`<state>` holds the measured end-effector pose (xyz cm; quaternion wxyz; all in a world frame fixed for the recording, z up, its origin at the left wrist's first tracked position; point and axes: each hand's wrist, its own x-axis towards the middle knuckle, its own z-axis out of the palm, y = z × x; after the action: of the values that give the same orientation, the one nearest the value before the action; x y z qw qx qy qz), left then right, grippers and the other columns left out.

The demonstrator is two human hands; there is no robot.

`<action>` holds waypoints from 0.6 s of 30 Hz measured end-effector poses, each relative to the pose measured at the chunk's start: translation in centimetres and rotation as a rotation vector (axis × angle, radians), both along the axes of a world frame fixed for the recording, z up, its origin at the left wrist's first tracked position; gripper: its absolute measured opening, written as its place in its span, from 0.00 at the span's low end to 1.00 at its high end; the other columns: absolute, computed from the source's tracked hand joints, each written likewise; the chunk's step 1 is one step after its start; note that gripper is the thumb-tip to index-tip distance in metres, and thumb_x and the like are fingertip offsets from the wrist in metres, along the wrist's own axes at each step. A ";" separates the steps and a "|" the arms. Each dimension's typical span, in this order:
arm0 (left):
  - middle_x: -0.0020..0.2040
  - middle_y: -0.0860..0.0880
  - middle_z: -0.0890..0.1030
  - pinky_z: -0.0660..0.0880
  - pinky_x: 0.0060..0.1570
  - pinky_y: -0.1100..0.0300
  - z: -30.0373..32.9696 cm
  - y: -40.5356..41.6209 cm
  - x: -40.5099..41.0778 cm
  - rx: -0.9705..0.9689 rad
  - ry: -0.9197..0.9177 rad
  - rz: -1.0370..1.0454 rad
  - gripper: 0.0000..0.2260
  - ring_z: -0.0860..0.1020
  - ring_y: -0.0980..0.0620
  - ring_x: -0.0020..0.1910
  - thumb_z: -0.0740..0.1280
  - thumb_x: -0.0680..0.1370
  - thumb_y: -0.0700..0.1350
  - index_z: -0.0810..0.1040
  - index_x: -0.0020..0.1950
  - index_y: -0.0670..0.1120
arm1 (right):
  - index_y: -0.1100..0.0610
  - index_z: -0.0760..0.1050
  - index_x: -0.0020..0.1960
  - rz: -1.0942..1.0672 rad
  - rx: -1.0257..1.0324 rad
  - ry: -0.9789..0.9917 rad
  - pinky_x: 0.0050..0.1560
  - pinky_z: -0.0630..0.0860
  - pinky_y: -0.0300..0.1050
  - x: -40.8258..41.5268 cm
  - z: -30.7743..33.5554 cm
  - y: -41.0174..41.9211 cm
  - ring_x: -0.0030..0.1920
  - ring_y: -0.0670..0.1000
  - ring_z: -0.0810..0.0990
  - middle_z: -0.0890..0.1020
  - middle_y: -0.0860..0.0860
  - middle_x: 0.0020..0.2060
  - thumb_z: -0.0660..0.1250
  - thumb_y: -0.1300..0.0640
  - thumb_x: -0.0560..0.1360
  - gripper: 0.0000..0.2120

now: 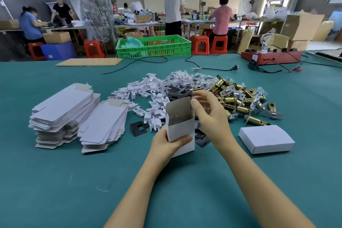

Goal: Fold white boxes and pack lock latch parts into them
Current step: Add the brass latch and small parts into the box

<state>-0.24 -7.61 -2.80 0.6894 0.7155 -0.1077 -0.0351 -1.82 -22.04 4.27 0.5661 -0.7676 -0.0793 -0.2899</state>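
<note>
Green table [55, 181] — left hand [164, 144] grips upright white box [182, 133], top open; right hand [211, 114] pinches flap.

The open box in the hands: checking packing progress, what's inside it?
The open box shows only bare grey inner wall at its top. Its front wall and the left hand hide the lower interior, so any parts there can't be seen.

both hands raised, left hand [167, 141] gripping, right hand [210, 114] pinching.
</note>
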 end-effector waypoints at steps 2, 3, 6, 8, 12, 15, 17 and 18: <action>0.47 0.54 0.86 0.77 0.42 0.66 0.0 -0.1 -0.1 -0.035 -0.012 -0.018 0.16 0.83 0.57 0.46 0.79 0.69 0.42 0.80 0.54 0.50 | 0.48 0.76 0.53 0.076 0.185 0.174 0.45 0.75 0.33 0.5 -0.7 0.0 0.47 0.40 0.80 0.82 0.45 0.47 0.59 0.52 0.82 0.07; 0.46 0.54 0.86 0.76 0.41 0.67 0.1 -0.2 -0.1 -0.048 -0.017 -0.028 0.16 0.83 0.58 0.46 0.79 0.69 0.42 0.80 0.54 0.50 | 0.48 0.77 0.53 0.124 0.268 0.264 0.44 0.76 0.35 0.7 -1.3 0.1 0.46 0.42 0.81 0.84 0.46 0.47 0.56 0.49 0.82 0.11; 0.46 0.59 0.86 0.76 0.42 0.70 0.5 -0.4 -0.3 -0.076 -0.054 -0.050 0.17 0.82 0.62 0.46 0.78 0.68 0.45 0.79 0.54 0.52 | 0.48 0.82 0.50 0.228 0.390 0.480 0.47 0.78 0.42 0.9 -3.3 0.7 0.46 0.44 0.83 0.86 0.44 0.44 0.51 0.41 0.82 0.22; 0.50 0.64 0.84 0.75 0.47 0.71 0.8 -0.5 -0.5 -0.087 -0.085 -0.051 0.20 0.81 0.65 0.50 0.77 0.70 0.50 0.76 0.59 0.54 | 0.43 0.83 0.50 0.260 0.460 0.507 0.58 0.76 0.49 0.8 -4.6 1.4 0.53 0.47 0.83 0.85 0.45 0.49 0.51 0.38 0.81 0.22; 0.53 0.70 0.80 0.71 0.51 0.74 1.1 -0.7 -1.0 -0.053 -0.090 -0.047 0.34 0.77 0.71 0.55 0.68 0.62 0.76 0.70 0.59 0.58 | 0.38 0.82 0.51 0.277 0.542 0.496 0.67 0.71 0.54 0.3 -5.3 2.1 0.57 0.47 0.81 0.84 0.45 0.53 0.53 0.33 0.76 0.21; 0.58 0.57 0.79 0.72 0.59 0.68 0.8 -0.6 -0.9 -0.067 -0.055 -0.085 0.44 0.77 0.61 0.57 0.56 0.59 0.84 0.70 0.62 0.55 | 0.45 0.82 0.57 0.292 0.620 0.488 0.68 0.70 0.54 0.1 -5.5 2.2 0.59 0.49 0.81 0.84 0.48 0.55 0.59 0.27 0.65 0.31; 0.66 0.49 0.78 0.70 0.69 0.52 0.9 -0.4 -1.0 -0.160 0.050 -0.113 0.49 0.76 0.52 0.65 0.53 0.62 0.83 0.71 0.71 0.51 | 0.44 0.82 0.56 0.302 0.633 0.483 0.67 0.71 0.54 -0.1 -5.6 2.4 0.58 0.49 0.81 0.84 0.48 0.55 0.60 0.26 0.63 0.32; 0.66 0.49 0.79 0.71 0.68 0.51 1.0 -0.3 -0.9 -0.210 0.083 -0.106 0.46 0.77 0.51 0.65 0.53 0.64 0.82 0.73 0.71 0.53 | 0.42 0.82 0.55 0.311 0.630 0.485 0.66 0.72 0.54 -0.1 -5.7 2.6 0.57 0.49 0.82 0.84 0.48 0.54 0.59 0.26 0.64 0.30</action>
<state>-1.19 -7.94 -1.77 0.7616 0.6305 -0.1200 -0.0895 -1.96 -19.41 -1.38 0.8121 -0.5821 0.0336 -0.0222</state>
